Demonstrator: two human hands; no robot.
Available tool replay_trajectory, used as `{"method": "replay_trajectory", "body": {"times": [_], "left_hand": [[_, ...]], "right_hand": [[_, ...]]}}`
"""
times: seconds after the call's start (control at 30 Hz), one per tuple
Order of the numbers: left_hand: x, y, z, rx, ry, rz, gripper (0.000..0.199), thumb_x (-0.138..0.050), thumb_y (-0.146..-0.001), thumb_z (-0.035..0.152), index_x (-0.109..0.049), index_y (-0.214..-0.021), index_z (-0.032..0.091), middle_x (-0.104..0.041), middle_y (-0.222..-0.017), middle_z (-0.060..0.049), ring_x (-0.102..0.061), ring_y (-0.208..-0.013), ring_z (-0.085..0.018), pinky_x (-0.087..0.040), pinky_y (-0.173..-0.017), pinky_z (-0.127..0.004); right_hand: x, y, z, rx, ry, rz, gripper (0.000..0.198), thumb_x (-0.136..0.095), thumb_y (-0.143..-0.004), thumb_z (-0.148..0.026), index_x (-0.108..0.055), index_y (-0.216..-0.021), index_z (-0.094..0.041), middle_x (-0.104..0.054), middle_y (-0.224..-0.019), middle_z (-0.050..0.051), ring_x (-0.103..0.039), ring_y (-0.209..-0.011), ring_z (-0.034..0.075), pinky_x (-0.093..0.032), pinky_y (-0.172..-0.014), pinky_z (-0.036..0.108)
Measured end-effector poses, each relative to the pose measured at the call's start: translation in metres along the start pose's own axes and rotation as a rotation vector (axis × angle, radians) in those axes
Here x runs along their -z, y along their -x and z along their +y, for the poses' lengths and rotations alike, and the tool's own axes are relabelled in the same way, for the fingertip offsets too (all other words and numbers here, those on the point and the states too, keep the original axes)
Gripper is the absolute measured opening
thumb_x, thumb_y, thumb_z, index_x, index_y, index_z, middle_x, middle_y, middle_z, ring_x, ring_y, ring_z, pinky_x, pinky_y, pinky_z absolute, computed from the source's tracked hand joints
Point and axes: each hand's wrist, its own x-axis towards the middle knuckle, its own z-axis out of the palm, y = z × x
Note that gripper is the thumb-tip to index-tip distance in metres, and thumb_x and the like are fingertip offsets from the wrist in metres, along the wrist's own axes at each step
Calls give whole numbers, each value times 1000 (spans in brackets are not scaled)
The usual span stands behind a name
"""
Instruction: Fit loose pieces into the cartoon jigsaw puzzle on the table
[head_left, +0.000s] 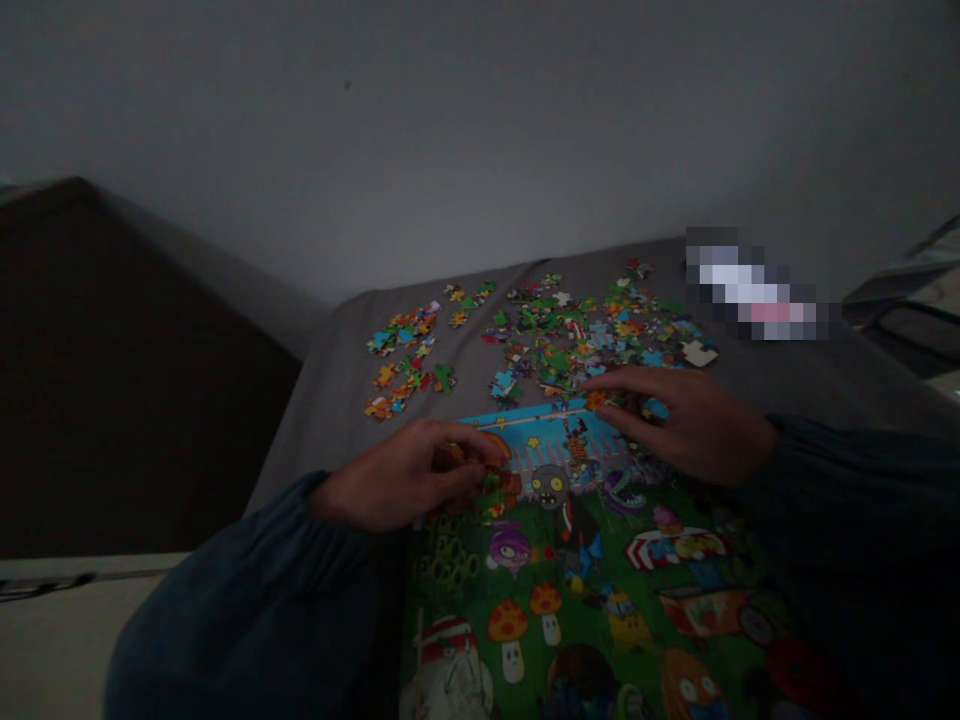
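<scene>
A colourful cartoon picture (634, 560) lies in front of me, with a blue strip along its far edge. My left hand (405, 475) rests over its far left corner. Its thumb and forefinger come close together there, and what may be between them is hard to make out. At the far right part of the picture, my right hand (686, 420) pinches a small orange puzzle piece (596, 400) between thumb and fingertips. Just beyond both hands, many loose puzzle pieces (555, 315) are spread about, some overlapping.
A grey cloth surface (322, 385) carries everything and meets a plain wall (450, 130) at the back. A smaller group of pieces (405, 330) lies to the left. A blurred-out object (757, 290) is at the back right. A dark panel (135, 380) stands far left.
</scene>
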Motion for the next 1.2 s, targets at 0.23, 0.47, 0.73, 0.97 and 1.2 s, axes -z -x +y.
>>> {"method": "replay_trajectory", "body": {"times": [0.23, 0.47, 0.73, 0.97, 1.2], "left_hand": [[1, 3, 4, 12, -114, -13, 21, -59, -82, 35, -70, -92, 21, -68, -85, 0, -60, -74, -14, -46, -61, -22], [6, 4, -4, -14, -113, -10, 21, -59, -82, 35, -73, -95, 24, -72, -85, 0, -63, -73, -15, -47, -60, -22], [9, 4, -10, 5, -145, -8, 19, -61, -81, 32, -73, -96, 28, -74, -90, 2, -66, -80, -16, -49, -68, -23], [4, 1, -8, -58, -113, 8, 22, -61, -81, 35, -73, -96, 26, -72, -87, 0, -63, -74, -16, -47, -62, -22], [4, -1, -5, -96, -134, 30, 20, -59, -82, 29, -73, -96, 25, -70, -93, 0, -63, -79, -16, -48, -67, -24]], "right_hand": [[0, 0, -1, 9, 9, 4, 28, -49, -89, -27, -61, -113, -19, -69, -95, 6, -62, -70, 17, -48, -65, 30], [-1, 0, 0, 17, 12, 5, 29, -49, -89, -28, -61, -113, -18, -70, -96, 6, -63, -69, 17, -48, -64, 31], [-1, 0, 0, 19, 25, -17, 29, -48, -89, -28, -61, -114, -19, -70, -93, 6, -63, -70, 18, -47, -64, 31], [-2, 0, -1, 43, 44, -13, 28, -48, -89, -27, -61, -113, -19, -70, -93, 6, -63, -70, 17, -48, -64, 29], [-1, 1, -1, 42, 43, -23, 27, -48, -90, -27, -61, -112, -20, -70, -91, 5, -62, -68, 17, -47, -63, 29]]}}
